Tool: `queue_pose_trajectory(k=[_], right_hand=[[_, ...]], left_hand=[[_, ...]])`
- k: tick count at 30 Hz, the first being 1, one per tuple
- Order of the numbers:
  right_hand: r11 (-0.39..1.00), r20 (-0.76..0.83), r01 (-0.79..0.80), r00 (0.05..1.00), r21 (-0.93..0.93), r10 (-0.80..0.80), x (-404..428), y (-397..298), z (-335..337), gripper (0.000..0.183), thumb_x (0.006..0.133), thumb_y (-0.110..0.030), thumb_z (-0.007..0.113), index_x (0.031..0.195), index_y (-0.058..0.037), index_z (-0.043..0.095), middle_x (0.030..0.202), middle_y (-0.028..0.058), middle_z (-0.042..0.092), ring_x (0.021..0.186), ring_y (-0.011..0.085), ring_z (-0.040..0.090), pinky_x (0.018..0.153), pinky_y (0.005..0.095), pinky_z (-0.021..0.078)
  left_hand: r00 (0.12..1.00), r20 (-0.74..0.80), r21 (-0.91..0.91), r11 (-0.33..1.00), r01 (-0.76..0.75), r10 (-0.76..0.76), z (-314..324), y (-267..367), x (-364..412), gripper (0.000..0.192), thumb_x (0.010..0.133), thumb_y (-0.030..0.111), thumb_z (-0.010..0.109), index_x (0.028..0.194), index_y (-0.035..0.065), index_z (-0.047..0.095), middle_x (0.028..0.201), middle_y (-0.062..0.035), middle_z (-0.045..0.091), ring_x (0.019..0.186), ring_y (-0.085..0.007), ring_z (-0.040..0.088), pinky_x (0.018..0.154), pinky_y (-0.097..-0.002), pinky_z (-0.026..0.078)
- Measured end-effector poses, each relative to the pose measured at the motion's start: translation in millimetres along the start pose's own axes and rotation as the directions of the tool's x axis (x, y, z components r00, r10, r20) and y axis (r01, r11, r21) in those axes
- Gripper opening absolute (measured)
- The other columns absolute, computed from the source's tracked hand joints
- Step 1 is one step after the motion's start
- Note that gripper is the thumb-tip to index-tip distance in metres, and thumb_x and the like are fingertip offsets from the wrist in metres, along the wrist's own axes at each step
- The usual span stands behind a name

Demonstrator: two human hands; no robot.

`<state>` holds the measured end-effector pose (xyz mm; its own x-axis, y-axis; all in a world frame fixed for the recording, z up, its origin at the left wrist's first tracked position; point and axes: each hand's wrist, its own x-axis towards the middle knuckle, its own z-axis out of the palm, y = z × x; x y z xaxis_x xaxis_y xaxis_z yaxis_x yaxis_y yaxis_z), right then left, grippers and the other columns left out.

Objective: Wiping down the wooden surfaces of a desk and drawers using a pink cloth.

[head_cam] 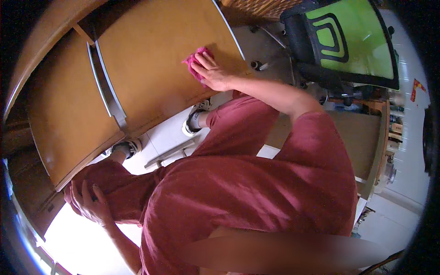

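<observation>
Under my right hand [215, 74] is a crumpled pink cloth [196, 70], pressed flat against a large orange-brown wooden panel [147, 51] near its right end. The fingers lie spread over the cloth and hide part of it. My left hand [90, 202] rests on my left knee, holding nothing, with its fingers apart. A second wooden panel [68, 103] stands to the left of the first. Between the two runs a dark gap edged with pale metal strips [108, 82].
A green mesh office chair [350, 44] stands at the upper right, its casters on the floor. My shoes [196, 120] are on pale floor tiles below the panels' lower edge. An open-topped wooden unit [343, 144] lies at the right. Bright light floods the lower left.
</observation>
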<state>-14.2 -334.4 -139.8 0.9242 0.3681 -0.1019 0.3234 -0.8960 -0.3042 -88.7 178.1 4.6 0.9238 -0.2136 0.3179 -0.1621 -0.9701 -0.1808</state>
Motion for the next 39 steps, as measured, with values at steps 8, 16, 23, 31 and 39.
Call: queue_pose_trajectory(k=[8,16,23,31,39], right_hand=[[0.998,-0.253,-0.063,0.966,-0.017,0.057,117,51,-24,0.057,0.082,-0.019,0.056,0.134,-0.0122,0.032,0.144,0.0189,0.011,0.131,0.0457,0.013,0.107,0.0517,0.0168],[0.938,-0.510,-0.137,0.859,-0.319,-0.048,203,95,-44,0.053,0.084,-0.021,0.043,0.133,-0.0034,0.032,0.128,0.0212,0.033,0.120,0.0418,0.029,0.099,0.0535,0.0262],[0.919,-0.477,-0.181,0.879,-0.352,-0.009,169,64,-33,0.050,0.081,-0.016,0.050,0.129,-0.0075,0.039,0.129,0.0186,0.032,0.121,0.0426,0.027,0.101,0.0493,0.0268],[0.994,-0.250,-0.108,0.963,-0.019,0.100,64,-53,3,0.058,0.081,-0.013,0.054,0.134,-0.0079,0.032,0.143,0.0202,0.016,0.129,0.0488,0.017,0.106,0.0514,0.0209],[0.998,-0.240,-0.003,0.971,-0.070,-0.014,28,-73,18,0.055,0.080,-0.010,0.054,0.131,-0.0096,0.034,0.141,0.0176,0.019,0.128,0.0459,0.020,0.105,0.0483,0.0248]], left_hand=[[0.998,-0.021,-0.016,0.998,-0.060,0.059,-1,-2,5,0.031,0.084,0.033,0.054,0.096,0.0073,0.066,0.122,-0.0100,0.053,0.116,-0.0313,0.045,0.099,-0.0463,0.034],[0.999,0.052,-0.023,1.000,-0.017,0.018,2,-7,0,0.030,0.083,0.030,0.054,0.096,0.0049,0.065,0.122,-0.0118,0.052,0.116,-0.0324,0.044,0.099,-0.0472,0.033],[1.000,-0.011,-0.055,0.998,-0.028,0.027,-3,-4,2,0.028,0.082,0.029,0.056,0.095,0.0050,0.065,0.121,-0.0105,0.053,0.116,-0.0336,0.043,0.099,-0.0470,0.033],[0.997,-0.075,-0.142,0.990,-0.009,-0.002,-1,-10,-10,0.030,0.080,0.028,0.058,0.098,0.0060,0.065,0.121,-0.0111,0.053,0.117,-0.0333,0.043,0.100,-0.0471,0.032],[0.983,-0.160,-0.405,0.914,0.016,-0.089,12,-37,-25,0.042,0.082,0.024,0.056,0.120,0.0050,0.052,0.130,-0.0180,0.043,0.122,-0.0372,0.037,0.100,-0.0511,0.030]])
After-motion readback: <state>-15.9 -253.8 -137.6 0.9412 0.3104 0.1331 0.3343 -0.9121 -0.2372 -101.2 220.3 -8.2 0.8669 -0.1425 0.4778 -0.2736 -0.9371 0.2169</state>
